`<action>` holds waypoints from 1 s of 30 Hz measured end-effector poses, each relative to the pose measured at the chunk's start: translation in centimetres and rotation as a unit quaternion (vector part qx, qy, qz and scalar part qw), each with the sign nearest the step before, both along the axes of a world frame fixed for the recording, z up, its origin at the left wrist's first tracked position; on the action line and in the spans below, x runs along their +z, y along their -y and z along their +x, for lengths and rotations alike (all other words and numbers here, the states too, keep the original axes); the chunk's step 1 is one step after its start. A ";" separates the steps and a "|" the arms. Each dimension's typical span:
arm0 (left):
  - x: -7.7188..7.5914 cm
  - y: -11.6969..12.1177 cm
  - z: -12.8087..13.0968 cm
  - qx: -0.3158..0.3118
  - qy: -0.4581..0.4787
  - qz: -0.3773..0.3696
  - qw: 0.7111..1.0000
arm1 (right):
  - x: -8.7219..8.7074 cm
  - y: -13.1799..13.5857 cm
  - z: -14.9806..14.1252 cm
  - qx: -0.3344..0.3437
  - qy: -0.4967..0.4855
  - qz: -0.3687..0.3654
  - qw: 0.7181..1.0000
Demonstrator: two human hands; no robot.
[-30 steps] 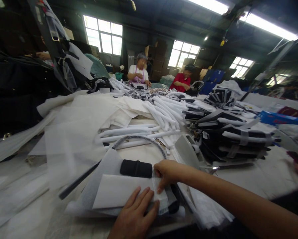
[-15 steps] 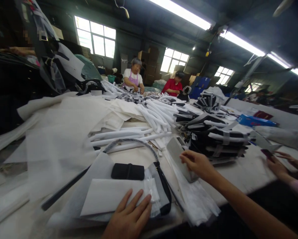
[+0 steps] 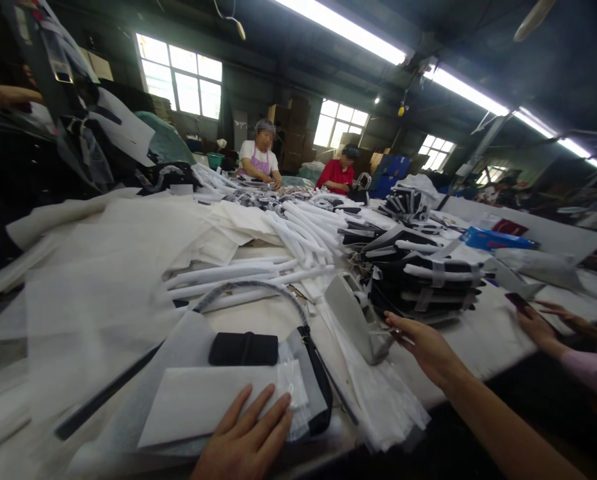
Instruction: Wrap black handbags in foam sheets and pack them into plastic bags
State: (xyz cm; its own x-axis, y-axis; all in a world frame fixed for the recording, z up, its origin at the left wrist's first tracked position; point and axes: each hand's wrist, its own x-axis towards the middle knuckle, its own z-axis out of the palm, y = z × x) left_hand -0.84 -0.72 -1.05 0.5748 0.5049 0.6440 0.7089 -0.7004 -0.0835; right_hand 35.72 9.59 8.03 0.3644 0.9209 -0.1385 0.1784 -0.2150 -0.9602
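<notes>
My left hand (image 3: pixel 251 433) lies flat with its fingers apart on a white paper sheet (image 3: pixel 198 400), which rests on a handbag (image 3: pixel 321 393) wrapped in thin pale sheeting. A small black pouch with a strap (image 3: pixel 243 349) lies just above the sheet. Clear plastic (image 3: pixel 293 380) shows beside my fingertips. The bag's wrapped handle (image 3: pixel 251 285) arches away from me. To the right, my right hand (image 3: pixel 423 343) pinches at the near end of a grey tape dispenser (image 3: pixel 351 320), apparently on a strip of clear tape that is hard to see.
Stacked black bags with white-wrapped handles (image 3: pixel 428 280) stand behind the dispenser. Thin white sheets (image 3: pixel 103 267) cover the left side, and white padded tubes (image 3: pixel 303 233) lie beyond. A co-worker's hands (image 3: pixel 543 327) hold a dark phone-like object at right. Two people work across the table.
My right hand has moved from above the dispenser to its near right end, fingers pinched. My left hand stays on the sheet. The whole view has shifted slightly.
</notes>
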 end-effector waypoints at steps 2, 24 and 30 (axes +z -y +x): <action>0.4 -0.1 -0.2 -0.008 -0.025 0.008 1.000 | 0.9 1.2 0.0 -0.020 -0.014 0.017 1.000; -0.3 0.0 -0.2 -0.006 -0.016 0.011 1.000 | -4.4 6.8 2.3 -0.023 0.178 0.017 0.984; 1.3 0.6 -0.9 -0.006 -0.082 -0.041 0.996 | 0.4 10.2 1.7 0.267 0.476 0.190 0.816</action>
State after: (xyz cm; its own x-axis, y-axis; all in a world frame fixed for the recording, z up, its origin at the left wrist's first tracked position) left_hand -1.72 -1.28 0.26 0.6744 0.5445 0.4987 0.6826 -0.7173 -0.1399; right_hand 37.45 -0.63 8.38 -0.3268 0.8944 0.3054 0.8537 0.4180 -0.3107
